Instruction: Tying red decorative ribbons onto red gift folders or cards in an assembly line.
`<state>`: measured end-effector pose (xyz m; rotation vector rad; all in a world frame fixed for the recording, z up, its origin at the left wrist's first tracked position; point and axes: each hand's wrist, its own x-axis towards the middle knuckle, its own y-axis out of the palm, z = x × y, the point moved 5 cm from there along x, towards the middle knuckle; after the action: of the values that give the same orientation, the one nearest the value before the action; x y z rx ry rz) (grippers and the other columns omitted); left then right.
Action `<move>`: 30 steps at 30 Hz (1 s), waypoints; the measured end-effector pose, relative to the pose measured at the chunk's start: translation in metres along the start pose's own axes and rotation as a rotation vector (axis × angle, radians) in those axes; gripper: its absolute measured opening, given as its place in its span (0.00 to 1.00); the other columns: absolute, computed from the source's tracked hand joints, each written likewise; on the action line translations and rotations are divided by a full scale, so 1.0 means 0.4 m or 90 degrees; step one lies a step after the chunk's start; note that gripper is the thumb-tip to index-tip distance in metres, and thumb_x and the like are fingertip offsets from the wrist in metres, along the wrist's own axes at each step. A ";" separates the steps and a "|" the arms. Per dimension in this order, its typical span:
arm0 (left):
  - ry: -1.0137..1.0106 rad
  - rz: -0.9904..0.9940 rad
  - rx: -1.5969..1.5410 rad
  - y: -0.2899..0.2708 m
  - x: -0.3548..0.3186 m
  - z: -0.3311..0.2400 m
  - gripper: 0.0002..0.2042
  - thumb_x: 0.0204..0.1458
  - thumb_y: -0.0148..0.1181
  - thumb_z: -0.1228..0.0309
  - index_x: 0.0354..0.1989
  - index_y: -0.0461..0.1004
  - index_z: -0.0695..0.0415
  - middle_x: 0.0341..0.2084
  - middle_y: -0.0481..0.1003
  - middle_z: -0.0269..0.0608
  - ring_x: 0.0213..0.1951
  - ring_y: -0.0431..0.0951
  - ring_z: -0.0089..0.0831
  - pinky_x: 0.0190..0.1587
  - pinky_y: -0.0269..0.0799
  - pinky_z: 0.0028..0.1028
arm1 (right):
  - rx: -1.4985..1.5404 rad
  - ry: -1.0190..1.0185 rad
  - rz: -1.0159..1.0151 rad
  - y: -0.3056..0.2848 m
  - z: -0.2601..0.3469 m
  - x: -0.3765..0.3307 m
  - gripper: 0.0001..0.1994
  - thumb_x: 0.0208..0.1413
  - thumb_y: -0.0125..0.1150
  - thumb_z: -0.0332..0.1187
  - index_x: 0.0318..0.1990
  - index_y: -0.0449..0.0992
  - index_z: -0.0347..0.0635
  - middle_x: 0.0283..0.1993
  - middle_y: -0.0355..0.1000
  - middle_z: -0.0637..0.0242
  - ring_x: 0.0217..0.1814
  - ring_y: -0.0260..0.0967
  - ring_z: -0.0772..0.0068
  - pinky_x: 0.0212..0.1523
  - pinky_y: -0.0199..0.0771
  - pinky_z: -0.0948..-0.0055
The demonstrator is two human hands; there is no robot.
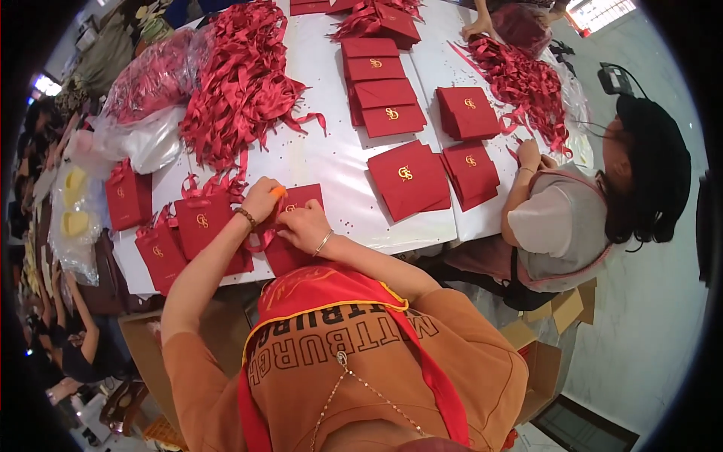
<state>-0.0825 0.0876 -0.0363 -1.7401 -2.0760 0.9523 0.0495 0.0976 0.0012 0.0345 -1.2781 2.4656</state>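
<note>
A red paper bag [311, 197] with a gold emblem lies flat at the table's near edge, under both my hands. My left hand [261, 202], with an orange cover on one finger, is closed at the bag's left side, pinching a red ribbon [263, 242]. Lying over the bag's middle, my right hand [306, 227] is bent with its fingers closed on the same ribbon; its fingertips are partly hidden. Just left of my left hand, red bags [202, 220] with ribbon handles overlap each other.
A big heap of red ribbons [241, 83] lies beyond my left hand, beside a plastic bag [147, 135]. Stacks of red bags [409, 181] stand right of centre. At the right, a co-worker [565, 218] sits near another ribbon heap [520, 83]. Cardboard boxes [538, 369] stand below the table.
</note>
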 end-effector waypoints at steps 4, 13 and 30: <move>-0.271 0.008 -0.312 0.022 -0.053 0.048 0.15 0.53 0.46 0.59 0.38 0.68 0.59 0.27 0.68 0.36 0.32 0.66 0.26 0.33 0.62 0.24 | 0.023 0.092 0.014 -0.017 -0.043 -0.003 0.11 0.43 0.59 0.38 0.37 0.72 0.53 0.28 0.72 0.68 0.32 0.68 0.70 0.37 0.52 0.69; -0.008 0.031 -0.082 0.002 -0.215 0.004 0.40 0.40 0.58 0.78 0.61 0.42 0.48 0.24 0.68 0.43 0.29 0.70 0.30 0.35 0.67 0.29 | 0.067 0.141 0.075 0.015 -0.118 0.015 0.13 0.45 0.57 0.39 0.40 0.73 0.51 0.32 0.74 0.66 0.35 0.70 0.67 0.41 0.58 0.67; -0.098 -0.238 -0.596 -0.229 -0.467 0.099 0.09 0.45 0.54 0.80 0.36 0.67 0.61 0.23 0.70 0.34 0.20 0.66 0.20 0.24 0.61 0.17 | 0.092 0.215 0.133 0.039 -0.175 0.010 0.14 0.45 0.58 0.41 0.40 0.73 0.48 0.35 0.74 0.62 0.38 0.71 0.64 0.40 0.67 0.69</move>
<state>-0.1313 -0.1076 0.0297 -1.4999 -3.0888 -0.0493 0.0505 0.1462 -0.0516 -0.4806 -1.0006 2.5888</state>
